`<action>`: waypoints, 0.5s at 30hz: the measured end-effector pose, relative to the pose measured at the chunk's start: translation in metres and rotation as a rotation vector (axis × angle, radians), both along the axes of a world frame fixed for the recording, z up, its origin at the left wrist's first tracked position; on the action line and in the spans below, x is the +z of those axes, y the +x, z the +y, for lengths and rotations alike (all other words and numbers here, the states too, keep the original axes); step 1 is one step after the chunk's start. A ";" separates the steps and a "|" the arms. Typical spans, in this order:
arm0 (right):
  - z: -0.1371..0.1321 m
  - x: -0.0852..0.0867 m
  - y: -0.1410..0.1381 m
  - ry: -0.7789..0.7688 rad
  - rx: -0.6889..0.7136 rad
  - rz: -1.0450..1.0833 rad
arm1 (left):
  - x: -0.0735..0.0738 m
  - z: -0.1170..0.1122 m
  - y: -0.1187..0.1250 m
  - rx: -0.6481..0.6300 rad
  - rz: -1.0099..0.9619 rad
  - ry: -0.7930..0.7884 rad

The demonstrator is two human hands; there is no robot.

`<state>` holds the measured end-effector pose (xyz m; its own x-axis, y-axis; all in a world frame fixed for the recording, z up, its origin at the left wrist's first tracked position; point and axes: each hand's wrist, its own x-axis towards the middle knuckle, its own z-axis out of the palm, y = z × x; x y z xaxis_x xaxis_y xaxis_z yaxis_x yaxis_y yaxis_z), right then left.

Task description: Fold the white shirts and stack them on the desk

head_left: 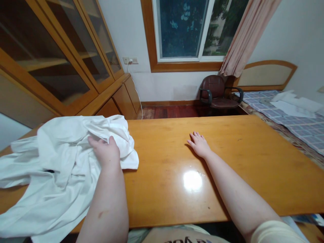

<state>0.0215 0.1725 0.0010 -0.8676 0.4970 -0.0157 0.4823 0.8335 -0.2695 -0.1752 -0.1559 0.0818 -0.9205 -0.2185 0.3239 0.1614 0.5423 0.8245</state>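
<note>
A crumpled white garment (63, 148), which looks like a shirt or coat with sleeves, lies in a heap on the left of the wooden table (162, 145). My left hand (105, 150) rests against its folds, thumb and fingers apart, without a clear grip on the cloth. Some of the fingertips are hard to make out among the folds. On the bare tabletop to the right, my right hand (199, 144) lies palm down, fingers spread and holding nothing. A small dark spot (50, 171) shows on the garment.
Beyond the table stand a glass-door cabinet (68, 44) on the left and a brown armchair (215, 92) under the window. A bed (291, 111) with a checked cover and white cloth (298, 104) is at right. A white cord (135, 86) hangs from a wall socket.
</note>
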 end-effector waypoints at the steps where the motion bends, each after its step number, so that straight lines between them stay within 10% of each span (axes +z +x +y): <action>1: 0.000 0.000 0.000 -0.004 0.002 0.004 | 0.001 0.001 0.001 0.012 0.000 -0.043; 6: 0.000 0.000 0.002 -0.045 0.006 0.055 | 0.005 0.020 0.020 -0.011 0.113 -0.251; 15: 0.000 0.000 0.004 -0.426 -0.025 0.505 | 0.005 0.046 0.052 -0.421 0.109 -0.382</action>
